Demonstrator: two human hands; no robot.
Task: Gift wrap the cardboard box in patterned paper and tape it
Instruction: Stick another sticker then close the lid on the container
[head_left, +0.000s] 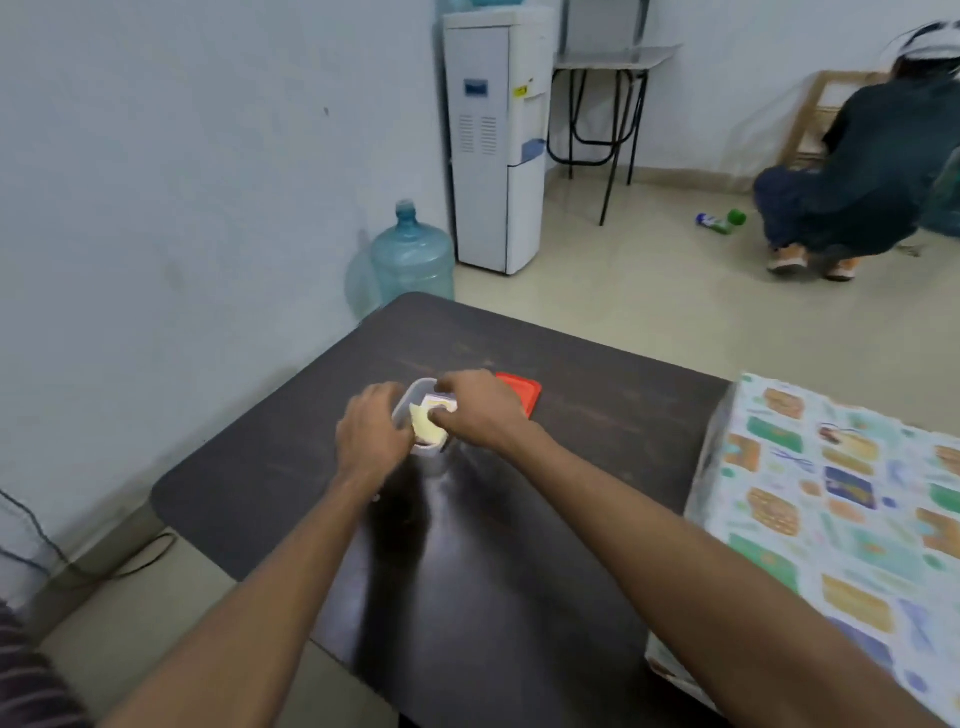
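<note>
The box (831, 493) sits at 3 o'clock on the dark table (519, 571), already covered in patterned paper. It looks broad and light. The paper is probably slick and easy to crease or tear at the corners, so I'd take it with flat palms on opposite sides rather than pinch a flap. It hides the table's right edge, and I cannot tell whether it overhangs. Both hands are at a small clear tub (415, 388) towards 12 o'clock. The left hand (371, 428) grips its side with curled fingers (387, 395). The right hand (480, 413) reaches in and pinches a pale packet (441, 404), possibly the tape. A red lid (524, 392) lies just beyond at 1 o'clock. The near middle of the table gives room to slide the box across.
</note>
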